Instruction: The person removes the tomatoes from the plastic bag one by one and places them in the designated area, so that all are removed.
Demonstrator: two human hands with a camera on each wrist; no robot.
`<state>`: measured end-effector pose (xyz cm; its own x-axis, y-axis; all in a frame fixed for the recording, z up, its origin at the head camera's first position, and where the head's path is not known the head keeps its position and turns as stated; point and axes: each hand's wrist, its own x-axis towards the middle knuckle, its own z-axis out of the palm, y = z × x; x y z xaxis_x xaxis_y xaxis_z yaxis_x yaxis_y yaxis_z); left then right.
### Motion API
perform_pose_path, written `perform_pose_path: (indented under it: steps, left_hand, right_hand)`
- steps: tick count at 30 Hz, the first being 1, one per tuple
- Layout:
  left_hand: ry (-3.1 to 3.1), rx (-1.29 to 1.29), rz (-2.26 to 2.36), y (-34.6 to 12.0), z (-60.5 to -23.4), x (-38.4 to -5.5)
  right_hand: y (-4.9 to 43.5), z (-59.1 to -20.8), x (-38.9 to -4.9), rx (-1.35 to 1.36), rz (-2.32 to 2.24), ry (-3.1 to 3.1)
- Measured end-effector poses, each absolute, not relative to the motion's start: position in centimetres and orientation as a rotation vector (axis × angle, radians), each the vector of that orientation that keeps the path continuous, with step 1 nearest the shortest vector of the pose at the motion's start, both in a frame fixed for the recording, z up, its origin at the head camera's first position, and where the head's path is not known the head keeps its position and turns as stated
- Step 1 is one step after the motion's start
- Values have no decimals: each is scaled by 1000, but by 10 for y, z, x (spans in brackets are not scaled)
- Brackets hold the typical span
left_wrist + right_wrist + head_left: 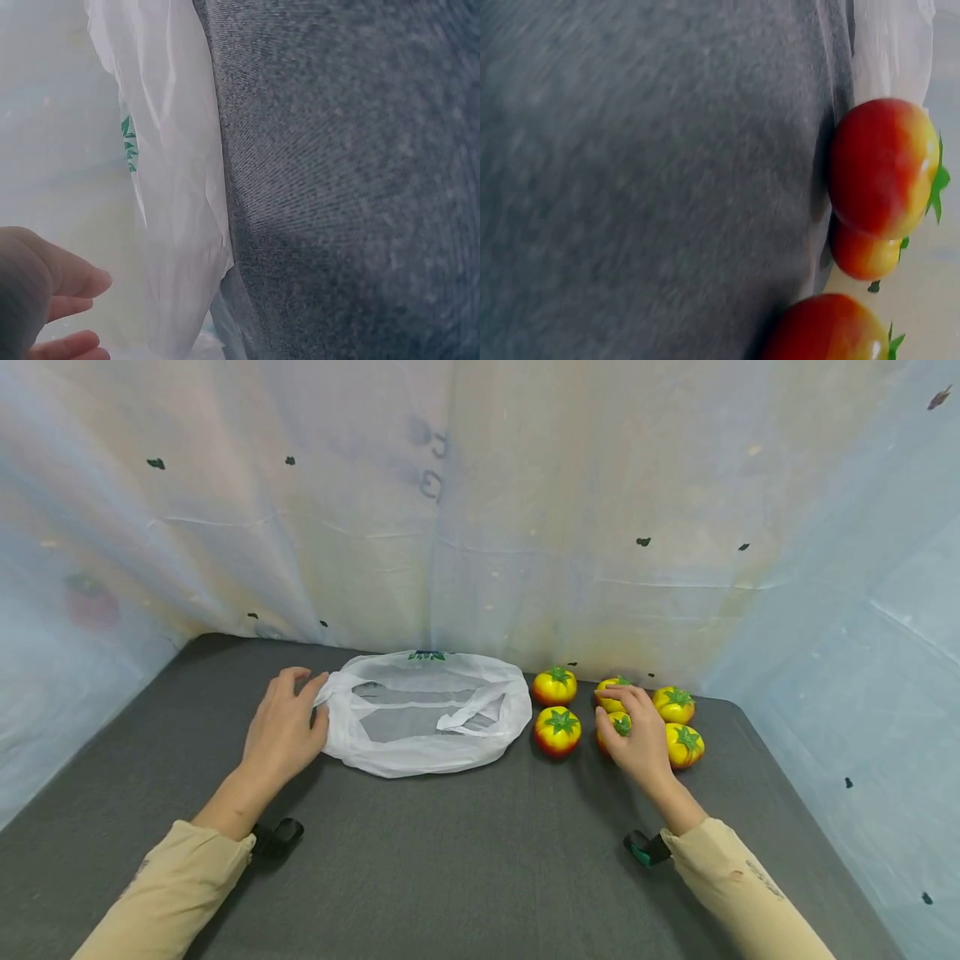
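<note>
A white plastic bag (412,760) lies with its mouth spread wide, facing up, in the head view. My left hand (281,731) is at the bag's left rim, fingers loosely bent. The left wrist view shows its thumb and some fingers (79,277) beside the bag (176,150), with a gap between. Over the group of yellow and red toy tomatoes at the right, my right hand (637,739) hovers, thumb and fingers apart around a front tomato (622,723). Whether it touches that tomato cannot be told. In the right wrist view, tomatoes (877,169) show but no fingers.
Two tomatoes, a back one (555,687) and a front one (557,732), stand between the bag and my right hand. Others (684,746) sit right of that hand. Grey cloth (450,860) covers the table; pale plastic sheeting (510,527) hangs behind and at both sides.
</note>
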<state>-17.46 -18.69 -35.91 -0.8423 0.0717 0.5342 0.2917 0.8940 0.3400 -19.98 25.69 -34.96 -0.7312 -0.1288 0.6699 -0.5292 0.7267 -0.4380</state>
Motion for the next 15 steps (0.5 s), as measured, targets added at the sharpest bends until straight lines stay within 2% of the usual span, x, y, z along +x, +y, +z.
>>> perform_pose_path:
  steps: [15]
  left_hand:
    - [-2611, -361, -474, -184, -355, -173]
  right_hand:
    - [219, -351, -208, 656, 783, -2352]
